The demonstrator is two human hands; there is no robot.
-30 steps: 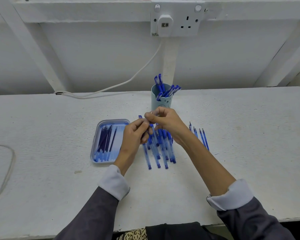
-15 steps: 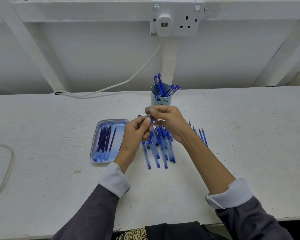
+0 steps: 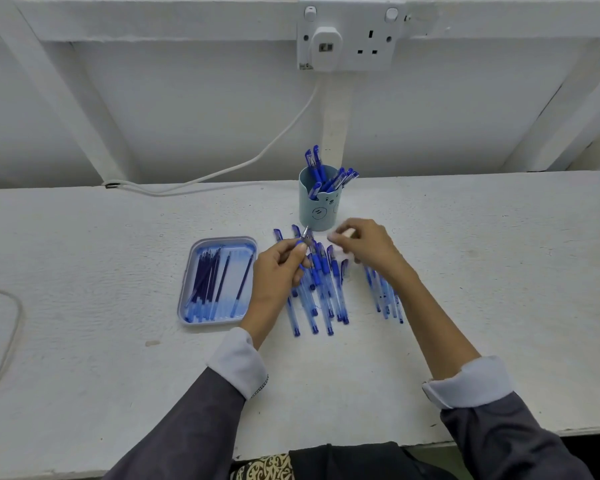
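Left grip [image 3: 281, 268]: pinching pen [image 3: 305, 235], tip up, just in front of cup [image 3: 317, 209].
Right grip [image 3: 368, 247]: blurred, front-right of cup; pinching something or empty, cannot tell.
Risk one: pen slipping from that thin pinch, dropping among loose pens [image 3: 326, 289] before cup.
Risk two: hasty right grip clipping cup, tipping it.

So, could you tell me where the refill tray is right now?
In the head view the refill tray lies on the white table, left of centre, just left of the left hand and the loose pens.
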